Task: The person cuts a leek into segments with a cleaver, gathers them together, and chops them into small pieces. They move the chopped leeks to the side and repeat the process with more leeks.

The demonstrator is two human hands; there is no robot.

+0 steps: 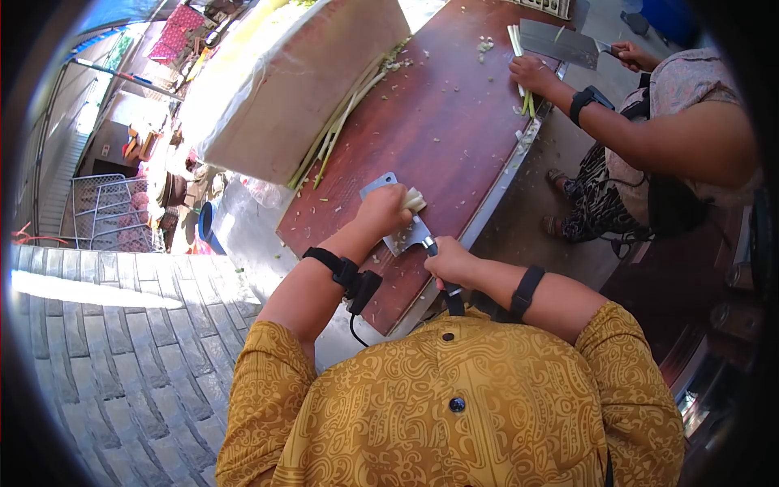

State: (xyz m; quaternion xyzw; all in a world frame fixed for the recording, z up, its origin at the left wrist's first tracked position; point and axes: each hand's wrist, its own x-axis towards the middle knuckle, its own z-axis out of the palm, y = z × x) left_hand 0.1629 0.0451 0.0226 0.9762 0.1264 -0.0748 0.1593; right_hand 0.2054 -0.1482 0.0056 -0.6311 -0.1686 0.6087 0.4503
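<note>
"Paving (122, 349) lies left of the table (389, 134); what comes after it?"

"Blue tub (208, 227), partly hidden, then a pale box (304, 93) on the table's left side. Glare washes out its top. Long stalks (345, 126) lie along its base."

"And your hands?"

"My left hand (384, 210) is clenched near the table's near end, over the blade of my cleaver (403, 236). Pale stalk pieces (414, 200) poke from the fist; how many, I can't tell. It covers the blade's middle, so whether they touch steel is unclear. My right hand (452, 264) is closed round the handle, hiding much of it, by the table's near right edge."

"Farther right?"

"One hand (533, 74) of a co-worker (682, 130) holds a green-and-white bunch (519, 69) at the table's far right edge. A ridged tray (548, 6) at the table's far end is cut off by the view. Their other hand (635, 57) grips a second cleaver (560, 44); their head is out of view."
</note>
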